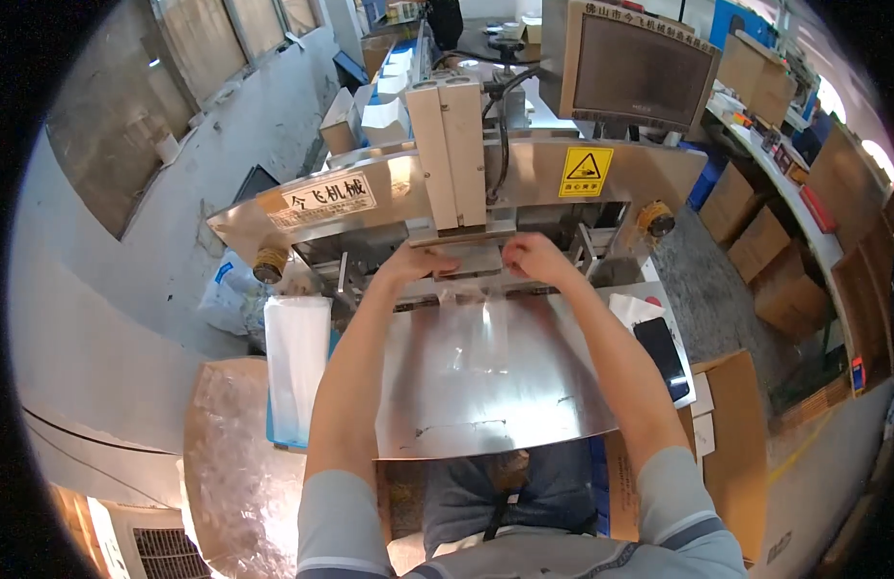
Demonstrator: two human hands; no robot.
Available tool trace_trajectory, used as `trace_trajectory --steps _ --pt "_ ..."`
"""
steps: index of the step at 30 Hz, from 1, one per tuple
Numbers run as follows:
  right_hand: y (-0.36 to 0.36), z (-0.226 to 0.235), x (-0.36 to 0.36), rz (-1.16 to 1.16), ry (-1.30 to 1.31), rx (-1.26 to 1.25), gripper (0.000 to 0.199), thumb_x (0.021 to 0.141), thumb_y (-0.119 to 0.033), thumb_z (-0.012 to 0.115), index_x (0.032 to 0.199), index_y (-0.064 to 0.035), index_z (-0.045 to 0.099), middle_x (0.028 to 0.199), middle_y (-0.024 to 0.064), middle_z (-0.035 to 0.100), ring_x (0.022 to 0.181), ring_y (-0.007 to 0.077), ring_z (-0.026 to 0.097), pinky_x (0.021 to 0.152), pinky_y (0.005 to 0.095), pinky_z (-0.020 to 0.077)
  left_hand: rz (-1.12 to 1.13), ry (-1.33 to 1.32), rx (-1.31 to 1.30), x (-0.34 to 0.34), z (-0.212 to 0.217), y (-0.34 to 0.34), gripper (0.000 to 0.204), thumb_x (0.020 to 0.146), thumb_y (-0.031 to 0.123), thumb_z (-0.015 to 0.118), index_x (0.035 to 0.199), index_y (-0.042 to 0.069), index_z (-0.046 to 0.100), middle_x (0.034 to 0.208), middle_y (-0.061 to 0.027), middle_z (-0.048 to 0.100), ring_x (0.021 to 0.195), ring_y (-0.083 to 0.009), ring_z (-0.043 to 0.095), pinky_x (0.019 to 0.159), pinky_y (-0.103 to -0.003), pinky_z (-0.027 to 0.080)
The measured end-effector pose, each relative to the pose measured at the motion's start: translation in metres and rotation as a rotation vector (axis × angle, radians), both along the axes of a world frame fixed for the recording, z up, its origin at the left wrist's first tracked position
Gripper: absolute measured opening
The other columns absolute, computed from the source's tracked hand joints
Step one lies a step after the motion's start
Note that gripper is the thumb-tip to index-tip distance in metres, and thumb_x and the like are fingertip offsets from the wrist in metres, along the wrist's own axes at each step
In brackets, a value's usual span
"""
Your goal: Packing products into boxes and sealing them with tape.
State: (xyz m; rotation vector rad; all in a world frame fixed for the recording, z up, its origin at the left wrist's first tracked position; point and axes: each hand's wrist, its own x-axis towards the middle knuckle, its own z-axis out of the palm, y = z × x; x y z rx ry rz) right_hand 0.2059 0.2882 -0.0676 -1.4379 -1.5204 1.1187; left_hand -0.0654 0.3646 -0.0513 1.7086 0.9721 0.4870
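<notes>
A clear plastic bag (pixel 476 333) lies on the steel worktable (pixel 538 415), its far end reaching in under the head of a bench machine (pixel 449 154). At the left side of that end my left hand (pixel 418 262) is closed, fingers pointing inward on the plastic. Across from it my right hand (pixel 536 259) pinches the right side with bent fingers. Between the two hands is a pale, flat, shiny area; I cannot make out whether it is film or machine metal. Both hands are in the slot below the steel crossbar (pixel 534 169).
Left of the worktable are a stack of white bags (pixel 297 338) and a carton of clear plastic (pixel 239 454). On the right lie a black phone (pixel 662 355) and an open carton (pixel 731 434). A monitor (pixel 642 68) stands behind the crossbar; a conveyor carries white boxes (pixel 387 118).
</notes>
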Motion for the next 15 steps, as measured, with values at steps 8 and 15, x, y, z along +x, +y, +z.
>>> trace_trajectory --steps 8,15 --pt "-0.058 0.000 -0.090 -0.049 -0.977 0.535 0.043 0.092 -0.022 0.057 0.130 -0.0031 0.051 0.139 0.0181 0.050 0.132 0.0330 0.045 0.104 0.0524 0.0400 0.480 0.299 0.955 0.019 -0.012 -0.064 0.059 0.072 0.026 0.080 0.119 -0.001 0.059 0.130 -0.0257 0.055 0.119 -0.0435 0.052 0.096 -0.052 0.045" --pt "-0.061 0.010 -0.081 -0.013 -1.005 0.451 0.048 0.091 -0.028 0.061 0.131 -0.0032 0.052 0.140 0.0164 0.050 0.132 0.0340 0.045 0.104 0.0532 0.0379 0.190 0.532 0.882 0.012 -0.049 -0.274 0.061 0.089 0.039 0.064 0.133 -0.001 0.050 0.141 -0.0252 0.046 0.133 -0.0423 0.040 0.109 -0.058 0.029"
